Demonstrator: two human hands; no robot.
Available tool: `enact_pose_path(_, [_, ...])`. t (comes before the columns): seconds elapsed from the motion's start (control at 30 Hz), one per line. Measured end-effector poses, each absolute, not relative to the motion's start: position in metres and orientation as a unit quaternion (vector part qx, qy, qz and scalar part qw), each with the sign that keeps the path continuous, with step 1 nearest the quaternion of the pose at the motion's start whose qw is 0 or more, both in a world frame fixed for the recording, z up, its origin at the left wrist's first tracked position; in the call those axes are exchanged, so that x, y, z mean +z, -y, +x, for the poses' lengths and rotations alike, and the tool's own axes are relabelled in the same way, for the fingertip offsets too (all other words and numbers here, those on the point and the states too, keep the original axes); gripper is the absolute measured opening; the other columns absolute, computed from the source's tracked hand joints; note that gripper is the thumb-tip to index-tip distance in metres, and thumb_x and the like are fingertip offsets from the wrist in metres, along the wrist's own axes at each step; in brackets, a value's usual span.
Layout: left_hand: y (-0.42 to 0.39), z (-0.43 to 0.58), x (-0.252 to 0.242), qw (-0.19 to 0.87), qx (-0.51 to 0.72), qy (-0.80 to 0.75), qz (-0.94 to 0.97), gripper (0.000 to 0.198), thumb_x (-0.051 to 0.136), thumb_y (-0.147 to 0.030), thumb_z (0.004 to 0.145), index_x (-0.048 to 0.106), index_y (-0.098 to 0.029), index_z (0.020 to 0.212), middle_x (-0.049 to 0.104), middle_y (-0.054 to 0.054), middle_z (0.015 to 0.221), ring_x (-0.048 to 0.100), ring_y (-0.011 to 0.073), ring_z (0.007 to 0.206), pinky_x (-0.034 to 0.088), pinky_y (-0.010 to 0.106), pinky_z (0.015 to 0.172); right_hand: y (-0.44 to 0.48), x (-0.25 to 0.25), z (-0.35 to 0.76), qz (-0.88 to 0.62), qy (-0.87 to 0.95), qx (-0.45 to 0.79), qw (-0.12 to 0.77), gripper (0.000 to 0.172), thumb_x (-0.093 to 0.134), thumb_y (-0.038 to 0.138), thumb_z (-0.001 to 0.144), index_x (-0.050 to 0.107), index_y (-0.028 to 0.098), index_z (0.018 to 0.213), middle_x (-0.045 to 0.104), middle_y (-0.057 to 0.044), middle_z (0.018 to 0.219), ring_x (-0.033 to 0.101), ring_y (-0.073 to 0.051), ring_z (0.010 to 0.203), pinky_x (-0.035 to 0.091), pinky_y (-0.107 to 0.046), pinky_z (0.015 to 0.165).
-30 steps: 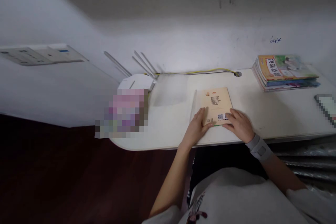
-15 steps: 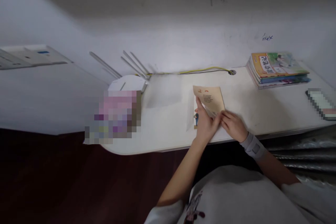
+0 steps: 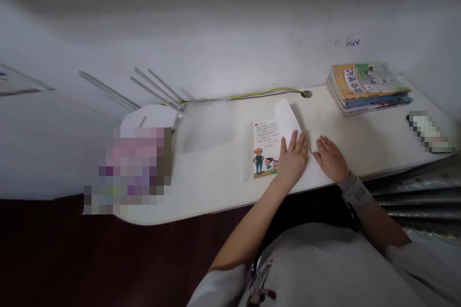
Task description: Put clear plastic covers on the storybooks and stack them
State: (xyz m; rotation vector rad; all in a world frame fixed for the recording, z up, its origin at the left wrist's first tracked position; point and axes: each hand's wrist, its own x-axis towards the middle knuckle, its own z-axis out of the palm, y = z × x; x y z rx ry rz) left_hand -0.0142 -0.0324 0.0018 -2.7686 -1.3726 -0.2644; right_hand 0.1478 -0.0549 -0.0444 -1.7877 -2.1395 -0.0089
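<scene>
Both hands press flat on an open booklet near the front of the desk

The thin paper booklet with a cartoon picture page [image 3: 265,146] lies open on the white rounded desk [image 3: 216,177], near its front edge and well apart from the stack of colourful books [image 3: 367,88] at the far right. The left hand [image 3: 292,160] rests with straight, spread fingers on the right half of the booklet. It grips nothing. One white page [image 3: 288,116] stands up tilted just behind its fingertips. The right hand [image 3: 329,158], with a grey wrist band [image 3: 356,192], also lies open and flat just beside it; I cannot tell if paper is under it. I judge that the step in hand is flattening the open pages. A next move would call for one fingertip to catch the raised page while the other hand holds the booklet down.
</scene>
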Motion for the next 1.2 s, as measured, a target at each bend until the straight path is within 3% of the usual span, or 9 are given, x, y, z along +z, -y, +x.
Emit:
enact_pose_path(0.33, [0.030, 0.003, 0.006, 0.053, -0.011, 0.416, -0.908, 0.050, 0.023, -0.019, 0.098, 0.044, -0.006, 0.141, 0.040, 0.016, 0.149, 0.028, 0.0318, 0.143, 0.020, 0.062, 0.114, 0.051, -0.047, 0.154, -0.616, 0.753, 0.041, 0.226, 0.051, 0.035, 0.021, 0.095, 0.039, 0.000, 0.141, 0.049, -0.025, 0.140, 0.041, -0.030, 0.136, 0.036, -0.049, 0.110])
enact_pose_path(0.73, [0.025, 0.012, 0.004, 0.060, 0.033, 0.410, -0.910, 0.050, 0.022, -0.017, 0.098, 0.043, -0.002, 0.141, 0.039, 0.018, 0.149, 0.035, 0.0276, 0.140, 0.023, 0.050, 0.116, 0.051, -0.048, 0.159, -0.602, 0.730, 0.087, 0.310, 0.065, 0.031, 0.011, 0.090, 0.015, 0.012, 0.153, 0.046, -0.018, 0.145, 0.046, -0.027, 0.132, 0.043, -0.050, 0.107])
enact_pose_path(1.07, [0.022, 0.023, -0.001, 0.096, 0.009, 0.374, -0.922, 0.047, 0.026, -0.014, 0.097, 0.048, 0.004, 0.135, 0.045, 0.023, 0.143, 0.040, 0.0285, 0.137, 0.031, 0.043, 0.114, 0.052, -0.048, 0.161, -0.592, 0.714, 0.118, 0.355, 0.064, 0.033, 0.015, 0.091, 0.016, 0.014, 0.153, 0.042, -0.016, 0.148, 0.043, -0.025, 0.135, 0.042, -0.049, 0.108])
enact_pose_path(1.2, [0.022, 0.021, 0.006, 0.083, -0.027, 0.353, -0.931, 0.046, 0.030, -0.012, 0.096, 0.047, 0.005, 0.135, 0.046, 0.024, 0.143, 0.039, 0.0274, 0.137, 0.032, 0.042, 0.114, 0.052, -0.047, 0.161, -0.592, 0.718, 0.109, 0.349, 0.059, 0.032, 0.016, 0.091, 0.025, 0.012, 0.150, 0.047, -0.018, 0.144, 0.044, -0.026, 0.134, 0.041, -0.050, 0.108])
